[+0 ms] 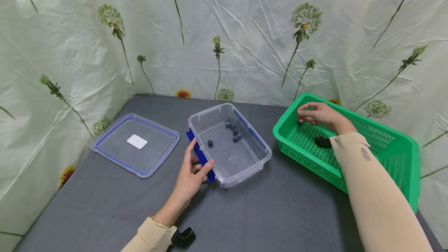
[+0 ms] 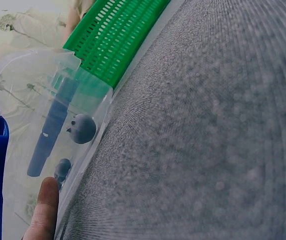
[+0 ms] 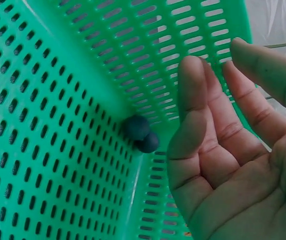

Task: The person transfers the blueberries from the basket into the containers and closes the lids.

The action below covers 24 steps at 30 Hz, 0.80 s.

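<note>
A clear plastic food container point(image 1: 241, 168) with blue side latches holds several blueberries point(image 1: 235, 131), with one blueberry point(image 1: 210, 143) apart from the group. My left hand point(image 1: 187, 178) grips the container's left side, thumb and fingers along the blue latch point(image 1: 200, 154). In the left wrist view one finger point(image 2: 45, 205) lies against the clear wall near the berries. Over the left end of a green perforated basket point(image 1: 311, 166) is my right hand point(image 1: 322, 116), fingers loosely bent and nothing visible between them. Two dark blueberries point(image 3: 138, 129) lie in the basket corner beside that hand.
The container's clear lid point(image 1: 122, 153), with a blue seal and a white label point(image 1: 137, 141), lies flat on the left. A grey cloth point(image 1: 266, 213) covers the table. Behind stands a flower-printed curtain point(image 1: 245, 22).
</note>
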Tool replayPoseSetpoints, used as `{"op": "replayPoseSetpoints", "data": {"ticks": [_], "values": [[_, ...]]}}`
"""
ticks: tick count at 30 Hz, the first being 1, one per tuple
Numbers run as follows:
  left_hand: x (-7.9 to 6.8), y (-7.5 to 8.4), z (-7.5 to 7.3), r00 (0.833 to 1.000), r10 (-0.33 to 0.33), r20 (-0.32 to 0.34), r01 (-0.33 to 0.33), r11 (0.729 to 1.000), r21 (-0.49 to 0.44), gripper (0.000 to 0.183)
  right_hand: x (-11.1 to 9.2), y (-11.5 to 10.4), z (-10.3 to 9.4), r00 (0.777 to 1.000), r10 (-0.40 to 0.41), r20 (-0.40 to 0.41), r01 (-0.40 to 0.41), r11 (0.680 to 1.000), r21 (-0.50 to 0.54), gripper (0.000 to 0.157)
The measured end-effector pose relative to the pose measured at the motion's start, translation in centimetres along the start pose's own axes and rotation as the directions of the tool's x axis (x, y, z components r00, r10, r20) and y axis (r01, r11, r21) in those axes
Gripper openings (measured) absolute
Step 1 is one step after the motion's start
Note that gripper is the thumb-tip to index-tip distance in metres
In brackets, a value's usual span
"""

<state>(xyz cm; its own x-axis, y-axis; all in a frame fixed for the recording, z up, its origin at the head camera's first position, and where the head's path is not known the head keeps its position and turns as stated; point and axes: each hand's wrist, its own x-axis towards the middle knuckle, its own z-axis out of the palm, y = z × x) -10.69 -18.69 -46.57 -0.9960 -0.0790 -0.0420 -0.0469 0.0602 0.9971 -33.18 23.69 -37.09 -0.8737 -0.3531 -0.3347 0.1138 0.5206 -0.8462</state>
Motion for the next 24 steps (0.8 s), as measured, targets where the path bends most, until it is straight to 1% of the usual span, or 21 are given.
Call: {"op": "replayPoseSetpoints", "data": {"ticks": [4,10,17,24], "values": [[0.0,0.1,0.0,1.0,0.0,0.0,0.0,1.0,0.002,0.093,0.0,0.3,0.0,1.0,0.007,0.016,-0.007,1.0,-0.014,0.048],[0.0,0.0,0.0,1.0,0.001,-0.002,-0.001,1.0,0.004,0.092,-0.1,1.3,-0.2,0.999,0.042,0.03,-0.04,0.995,-0.088,0.054],[0.1,-0.1,0.0,1.0,0.005,0.004,-0.005,1.0,-0.006,0.092,-0.1,2.3,-0.1,0.996,0.08,0.046,-0.072,0.984,-0.16,0.058],[0.0,-0.1,-0.1,1.0,0.005,0.002,-0.005,1.0,-0.001,0.092,-0.3,2.4,0.0,0.993,0.102,0.057,-0.09,0.979,-0.182,0.059]]}}
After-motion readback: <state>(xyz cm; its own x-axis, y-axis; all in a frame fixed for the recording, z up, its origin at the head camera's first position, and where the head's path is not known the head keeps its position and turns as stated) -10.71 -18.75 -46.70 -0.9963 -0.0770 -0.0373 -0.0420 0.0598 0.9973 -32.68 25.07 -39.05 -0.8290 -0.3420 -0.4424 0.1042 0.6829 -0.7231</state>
